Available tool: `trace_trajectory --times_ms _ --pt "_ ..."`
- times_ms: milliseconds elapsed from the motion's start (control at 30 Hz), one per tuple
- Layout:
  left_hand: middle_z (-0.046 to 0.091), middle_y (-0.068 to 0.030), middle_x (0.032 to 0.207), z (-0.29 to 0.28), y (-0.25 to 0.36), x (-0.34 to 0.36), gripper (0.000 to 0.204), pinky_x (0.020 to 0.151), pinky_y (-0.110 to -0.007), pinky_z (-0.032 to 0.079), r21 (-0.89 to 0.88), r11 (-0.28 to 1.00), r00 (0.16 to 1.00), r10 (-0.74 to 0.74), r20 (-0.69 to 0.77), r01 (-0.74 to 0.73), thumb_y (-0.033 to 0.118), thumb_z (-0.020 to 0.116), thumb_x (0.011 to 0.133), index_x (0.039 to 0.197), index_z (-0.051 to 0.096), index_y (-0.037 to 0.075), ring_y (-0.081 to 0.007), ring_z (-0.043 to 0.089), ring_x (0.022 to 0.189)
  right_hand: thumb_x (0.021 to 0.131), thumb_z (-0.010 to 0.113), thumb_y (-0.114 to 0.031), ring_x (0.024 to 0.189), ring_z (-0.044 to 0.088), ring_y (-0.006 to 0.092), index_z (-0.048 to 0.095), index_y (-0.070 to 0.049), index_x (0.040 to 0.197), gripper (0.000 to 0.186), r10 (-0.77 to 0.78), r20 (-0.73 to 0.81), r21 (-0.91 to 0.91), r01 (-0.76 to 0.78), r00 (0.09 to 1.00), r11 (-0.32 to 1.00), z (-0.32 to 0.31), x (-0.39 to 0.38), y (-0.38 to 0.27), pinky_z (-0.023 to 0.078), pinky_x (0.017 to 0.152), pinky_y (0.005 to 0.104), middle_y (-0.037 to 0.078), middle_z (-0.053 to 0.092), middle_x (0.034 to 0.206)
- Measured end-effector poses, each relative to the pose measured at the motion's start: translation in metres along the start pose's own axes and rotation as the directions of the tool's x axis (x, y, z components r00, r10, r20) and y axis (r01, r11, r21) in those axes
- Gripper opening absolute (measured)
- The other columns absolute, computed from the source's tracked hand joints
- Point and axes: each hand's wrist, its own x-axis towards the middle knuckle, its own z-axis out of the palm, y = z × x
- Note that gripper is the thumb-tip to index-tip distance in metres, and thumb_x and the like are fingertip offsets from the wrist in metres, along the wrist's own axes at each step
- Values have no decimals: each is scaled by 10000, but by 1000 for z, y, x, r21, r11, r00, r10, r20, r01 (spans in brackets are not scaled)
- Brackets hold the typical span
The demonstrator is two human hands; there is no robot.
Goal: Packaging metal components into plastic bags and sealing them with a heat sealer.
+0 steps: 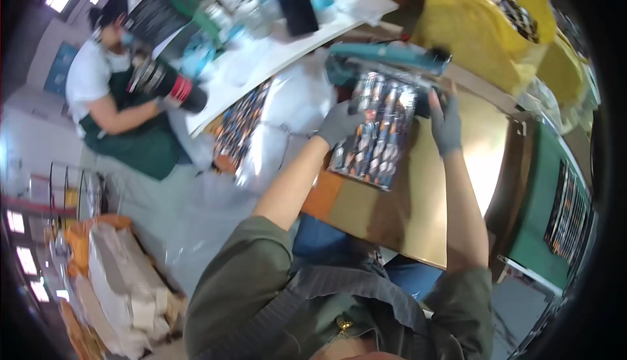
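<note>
A clear plastic pack (373, 139) with rows of small slim dark, orange and silvery pieces lies tilted in front of me; their kind is too blurred to tell. My left hand (341, 123), in a grey glove, grips the pack's left edge, fingers over its top face. The pack's far end meets a teal bench device with a long bar (388, 56), which looks like a bag sealer. To the right of the pack, my gloved right hand (446, 125) has its fingers stretched out and apart, close to the device's dark right side. Nothing shows in it.
Beneath the pack is a gold-brown tabletop (418, 219). More slim pieces (241, 125) are heaped at the left, and others (567, 219) lie on a green surface at the right. A yellow sack (470, 33) stands behind. A co-worker (117, 92) holds a dark cylinder by the white table (261, 66).
</note>
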Motion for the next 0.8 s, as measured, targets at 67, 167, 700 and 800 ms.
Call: trace_trajectory --times_ms 67,167,700,800 --pt "670 -138 856 -15 7 -38 436 722 -324 478 398 911 979 165 -119 -105 392 664 787 1005 631 16 -220 638 774 918 512 -322 1107 506 363 274 1 1394 622 40 101 -222 -16 994 975 -29 -91 35 401 945 393 259 420 1299" --pt "633 -125 756 -72 6 -120 236 653 -398 466 498 857 961 232 -150 -129 320 639 780 816 641 86 -308 613 743 870 517 -374 1232 387 388 382 32 1323 623 -150 320 -686 338 935 644 -66 -196 24 279 1045 444 240 419 1319" --pt "589 -50 673 -96 23 -181 222 612 -255 444 -491 828 962 242 -123 -271 193 501 914 826 592 10 -108 553 653 848 592 -283 1189 441 302 481 3 1238 497 130 38 -396 -105 991 912 -94 -271 -1 345 997 399 188 475 1274" --pt "630 -47 808 -3 66 -207 160 660 -240 463 -491 857 975 215 58 -159 159 569 881 910 610 7 -95 581 708 838 638 -307 1076 507 194 483 1 1228 521 192 160 318 -235 968 919 -44 -260 -49 412 907 328 134 556 1144"
